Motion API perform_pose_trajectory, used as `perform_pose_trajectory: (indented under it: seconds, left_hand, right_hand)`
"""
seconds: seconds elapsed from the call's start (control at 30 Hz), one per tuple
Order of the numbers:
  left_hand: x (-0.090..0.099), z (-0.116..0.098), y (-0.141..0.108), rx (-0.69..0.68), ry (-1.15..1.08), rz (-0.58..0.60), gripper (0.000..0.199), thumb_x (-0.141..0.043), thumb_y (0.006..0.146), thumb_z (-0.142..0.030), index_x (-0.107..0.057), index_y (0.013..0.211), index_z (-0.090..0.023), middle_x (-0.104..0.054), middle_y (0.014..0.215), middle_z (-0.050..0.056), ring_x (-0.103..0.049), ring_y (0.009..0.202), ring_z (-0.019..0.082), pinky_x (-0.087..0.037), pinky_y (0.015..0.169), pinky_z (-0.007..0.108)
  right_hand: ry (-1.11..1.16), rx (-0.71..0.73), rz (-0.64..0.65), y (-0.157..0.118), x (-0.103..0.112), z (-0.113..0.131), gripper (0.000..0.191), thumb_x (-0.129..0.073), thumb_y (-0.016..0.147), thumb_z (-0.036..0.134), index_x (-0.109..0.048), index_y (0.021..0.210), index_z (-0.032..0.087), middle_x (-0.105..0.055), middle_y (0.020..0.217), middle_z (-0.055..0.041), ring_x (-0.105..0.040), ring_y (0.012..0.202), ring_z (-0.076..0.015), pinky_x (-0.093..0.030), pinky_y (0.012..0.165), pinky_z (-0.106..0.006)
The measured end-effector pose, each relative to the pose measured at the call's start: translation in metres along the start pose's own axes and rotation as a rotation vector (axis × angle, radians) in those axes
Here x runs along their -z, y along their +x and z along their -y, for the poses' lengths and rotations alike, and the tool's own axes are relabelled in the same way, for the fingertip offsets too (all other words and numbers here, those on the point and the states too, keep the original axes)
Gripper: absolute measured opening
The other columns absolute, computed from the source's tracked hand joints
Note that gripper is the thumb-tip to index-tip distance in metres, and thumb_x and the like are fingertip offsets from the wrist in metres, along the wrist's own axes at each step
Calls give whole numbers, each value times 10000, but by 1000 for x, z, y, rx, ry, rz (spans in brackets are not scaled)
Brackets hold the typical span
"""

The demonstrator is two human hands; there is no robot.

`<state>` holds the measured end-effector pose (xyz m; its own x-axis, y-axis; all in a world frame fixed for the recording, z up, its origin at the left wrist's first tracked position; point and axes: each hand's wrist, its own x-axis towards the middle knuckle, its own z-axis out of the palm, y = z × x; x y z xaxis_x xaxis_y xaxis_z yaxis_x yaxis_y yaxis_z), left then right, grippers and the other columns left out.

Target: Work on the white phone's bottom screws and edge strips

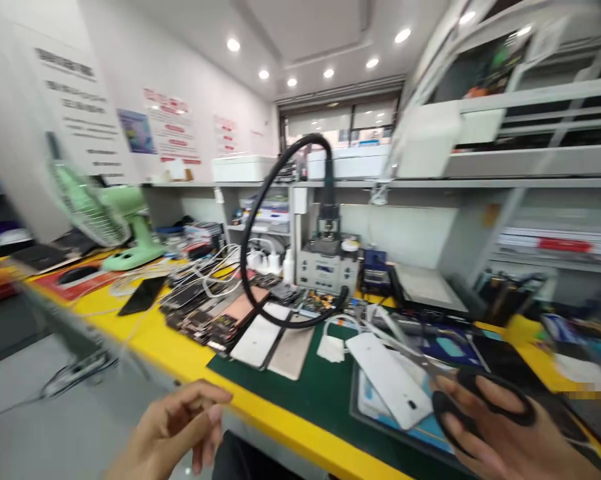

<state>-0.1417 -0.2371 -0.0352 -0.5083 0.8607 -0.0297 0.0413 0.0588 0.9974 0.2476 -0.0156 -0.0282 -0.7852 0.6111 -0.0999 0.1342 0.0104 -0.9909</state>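
Down at seven o'clock, the left hand [183, 423] hangs just off the yellow edge of the worktop [280, 418], fingers loosely curled, a gap by the thumb, nothing visible in its grasp! Swing round to four o'clock, and the right hand [510, 440] has its fingers through the loops of black-handled scissors [447, 403]; the blades are too blurred to read. They look light and stiff, likely sharp toward the tips, so those loops are surely the place to hold. Just inside, at five o'clock, a white phone [387, 380] lies slantwise on a blue-and-white pad [363, 400], and it looks light and rigid, probably slippery and easily cracked: best taken by its long side edges. On to six o'clock, where a green mat [325, 397] spreads out, a white adapter [331, 349] and a pale gold phone [293, 347] resting upon it. Mid-dial now, a grey soldering-type station [323, 270] stands behind them, a black hose [245, 247] looping tall in front! Over at nine, a green fan [135, 227] faces away to the left, and up at twelve, far back, white boxes [347, 162] line the shelf beneath the window.
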Motion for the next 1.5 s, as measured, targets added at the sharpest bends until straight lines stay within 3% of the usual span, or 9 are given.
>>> perform_pose_trajectory:
  seconds: [0.1, 0.2, 0.27, 0.37, 0.47, 0.6, 1.03, 1.3, 1.5]
  left_hand:
    - [-56, -42, 15, -84, 106, 126, 437, -753, 760, -489, -532, 510, -207, -485, 331, -23, -413, 322, 94, -326, 403, 224]
    - [-112, -72, 32, -214, -3, 313, 361, -697, 820, -475, -625, 601, -198, -600, 492, 18, -521, 447, 127, -441, 459, 241]
    - [-144, -81, 41, -164, -149, 441, 285, -785, 730, -442, -727, 879, -206, -682, 764, 59, -623, 628, 196, -456, 398, 239]
    - [-178, -87, 54, -112, -294, 598, 388, -841, 653, -401, -737, 961, -188, -669, 926, 95, -635, 764, 223, -480, 405, 234]
    - [-197, -92, 63, -104, -290, 662, 353, -837, 671, -391, -740, 930, -171, -661, 818, 75, -573, 606, 149, -452, 399, 220]
    - [-205, -98, 71, -146, -254, 661, 240, -777, 765, -385, -722, 759, -152, -588, 583, 17, -457, 460, 85, -385, 399, 200]
    - [-197, -95, 105, -129, -389, 574, 212, -764, 783, -304, -671, 655, -162, -517, 546, -26, -401, 468, 74, -301, 382, 183]
    - [-193, -90, 101, -233, -358, 589, 189, -791, 775, -315, -739, 857, -152, -658, 820, 45, -580, 749, 150, -456, 701, 271]
    - [-199, -87, 96, -341, -275, 594, 118, -778, 795, -259, -698, 793, -172, -648, 811, 24, -557, 773, 144, -419, 706, 270]
  right_hand:
    - [412, -122, 82, 1, -9, 10, 587, -392, 810, 713, -614, 1009, 207, -632, 701, -25, -357, 309, -66, -322, 328, -196]
    - [569, -52, 155, 4, -11, 8, 504, -408, 848, 641, -607, 889, 180, -592, 595, 13, -355, 303, -65, -321, 322, -176]
    - [638, -25, 221, 7, -9, 4, 519, -413, 854, 647, -609, 810, 168, -570, 524, 22, -338, 277, -61, -305, 301, -167]
    - [717, 1, 254, 16, -6, -4, 570, -452, 827, 691, -625, 756, 153, -585, 492, 13, -339, 238, -56, -267, 255, -161]
    - [745, 28, 248, 22, -4, -8, 591, -481, 825, 694, -647, 746, 132, -616, 495, -11, -390, 235, -58, -263, 241, -148]
    - [789, 17, 282, 21, -2, -7, 604, -514, 825, 673, -683, 765, 96, -614, 457, -31, -396, 215, -73, -242, 209, -156]
    - [883, 5, 322, 16, -4, 0, 542, -556, 857, 615, -699, 808, 95, -620, 469, -17, -358, 240, -59, -250, 255, -168]
    - [798, -28, 204, 11, -9, -3, 532, -575, 843, 612, -721, 826, 100, -667, 542, -47, -357, 241, -31, -221, 254, -142]
    - [786, -28, 251, 11, -11, 7, 450, -612, 864, 541, -731, 876, 106, -709, 609, -77, -411, 265, -26, -259, 278, -124]
